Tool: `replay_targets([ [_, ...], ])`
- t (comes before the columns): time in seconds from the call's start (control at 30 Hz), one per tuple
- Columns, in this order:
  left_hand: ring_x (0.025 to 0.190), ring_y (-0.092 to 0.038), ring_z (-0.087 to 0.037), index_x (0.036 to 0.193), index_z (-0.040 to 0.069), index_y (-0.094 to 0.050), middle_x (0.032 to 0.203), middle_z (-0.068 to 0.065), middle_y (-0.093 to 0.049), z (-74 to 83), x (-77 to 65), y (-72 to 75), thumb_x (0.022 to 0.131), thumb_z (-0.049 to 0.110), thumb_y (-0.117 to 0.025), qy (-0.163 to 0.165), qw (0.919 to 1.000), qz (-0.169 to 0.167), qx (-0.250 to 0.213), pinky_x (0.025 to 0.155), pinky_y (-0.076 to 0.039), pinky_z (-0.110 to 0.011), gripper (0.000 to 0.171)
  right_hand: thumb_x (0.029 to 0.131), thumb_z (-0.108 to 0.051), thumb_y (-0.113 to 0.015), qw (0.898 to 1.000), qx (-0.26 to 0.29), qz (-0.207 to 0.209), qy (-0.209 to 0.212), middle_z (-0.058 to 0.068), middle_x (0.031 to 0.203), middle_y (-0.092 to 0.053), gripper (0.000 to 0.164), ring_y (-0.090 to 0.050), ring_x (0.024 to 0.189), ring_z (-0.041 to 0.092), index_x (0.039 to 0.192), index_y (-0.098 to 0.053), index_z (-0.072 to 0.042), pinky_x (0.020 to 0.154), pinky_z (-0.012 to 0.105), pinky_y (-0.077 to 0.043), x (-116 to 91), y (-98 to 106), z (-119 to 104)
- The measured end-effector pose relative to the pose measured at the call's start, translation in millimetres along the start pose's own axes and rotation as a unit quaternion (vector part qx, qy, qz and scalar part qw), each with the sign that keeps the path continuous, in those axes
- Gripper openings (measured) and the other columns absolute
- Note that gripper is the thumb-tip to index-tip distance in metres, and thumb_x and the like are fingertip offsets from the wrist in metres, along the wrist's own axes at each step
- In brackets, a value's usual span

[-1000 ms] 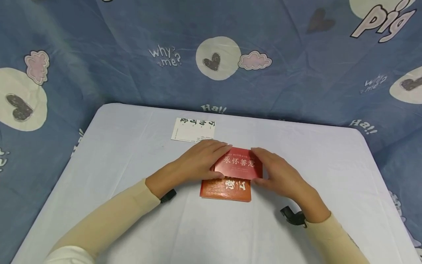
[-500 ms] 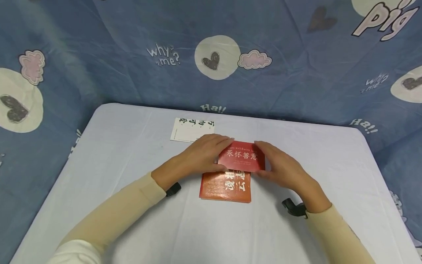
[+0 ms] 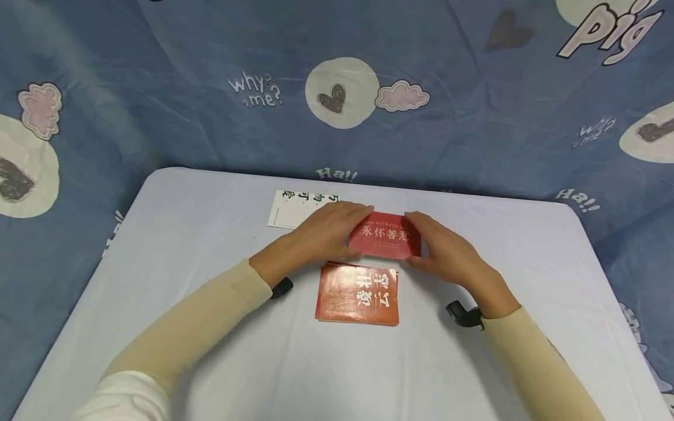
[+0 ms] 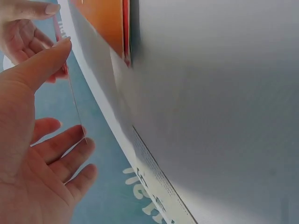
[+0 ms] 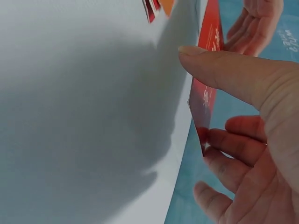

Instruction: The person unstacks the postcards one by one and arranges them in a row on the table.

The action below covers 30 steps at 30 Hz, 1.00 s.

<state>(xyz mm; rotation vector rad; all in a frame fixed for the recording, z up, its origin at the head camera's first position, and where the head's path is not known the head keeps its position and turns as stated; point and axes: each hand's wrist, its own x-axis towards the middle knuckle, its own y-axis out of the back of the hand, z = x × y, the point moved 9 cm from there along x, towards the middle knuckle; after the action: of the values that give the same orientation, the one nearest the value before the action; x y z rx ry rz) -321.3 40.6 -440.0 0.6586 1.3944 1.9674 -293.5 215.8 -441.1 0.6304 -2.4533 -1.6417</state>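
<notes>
1. Lifted farther from the red stack than a second earlier, the red card hung above the bench, beyond the stack.
2. Both grips were clamped on it: left hand and right hand pinched its short edges.
3. Thin, light and probably glossy, it should flex; edge pinches suit it.
4. Beyond lay a white card.

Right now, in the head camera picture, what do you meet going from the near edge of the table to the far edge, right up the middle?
Red card stack lying flat → red card pinched between left hand and right hand → white card, farthest back.
</notes>
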Motion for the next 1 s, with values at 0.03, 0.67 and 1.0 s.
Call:
replay_targets([
  [0.03, 0.143, -0.046, -0.028, 0.16, 0.007, -0.041, 0.156, -0.009, -0.051, -1.2, 2.0, -0.1, 0.088, 0.039, -0.082, 0.003, 1.0, 0.0, 0.001, 0.122, -0.033, -0.043, 0.089, 0.085, -0.022, -0.088, 1.0, 0.001, 0.0, -0.003, 0.016, 0.16, -0.043, 0.092, -0.041, 0.147, 0.036, 0.16, -0.036, -0.005, 0.113, 0.056, -0.044, 1.7, 0.1, 1.4],
  [0.67, 0.145, -0.046, -0.031, 0.161, 0.005, -0.038, 0.157, -0.013, -0.049, -30.3, 21.2, -4.0, 0.087, 0.037, -0.083, 0.023, 0.9995, -0.018, -0.014, 0.122, -0.034, -0.045, 0.092, 0.086, -0.018, -0.086, 1.0, 0.017, 0.001, 0.008, 0.018, 0.161, -0.041, 0.091, -0.038, 0.149, 0.036, 0.16, -0.035, -0.002, 0.118, 0.054, -0.039, 33.4, -2.2, 9.6],
  [1.0, 0.143, -0.048, -0.031, 0.161, 0.005, -0.039, 0.157, -0.013, -0.05, -42.6, 28.2, -6.3, 0.086, 0.038, -0.085, 0.031, 0.9991, -0.022, -0.016, 0.121, -0.035, -0.046, 0.094, 0.088, -0.018, -0.084, 0.999, 0.03, -0.014, -0.008, 0.018, 0.161, -0.041, 0.091, -0.04, 0.147, 0.035, 0.161, -0.033, -0.002, 0.119, 0.053, -0.038, 46.7, -5.6, 15.7],
])
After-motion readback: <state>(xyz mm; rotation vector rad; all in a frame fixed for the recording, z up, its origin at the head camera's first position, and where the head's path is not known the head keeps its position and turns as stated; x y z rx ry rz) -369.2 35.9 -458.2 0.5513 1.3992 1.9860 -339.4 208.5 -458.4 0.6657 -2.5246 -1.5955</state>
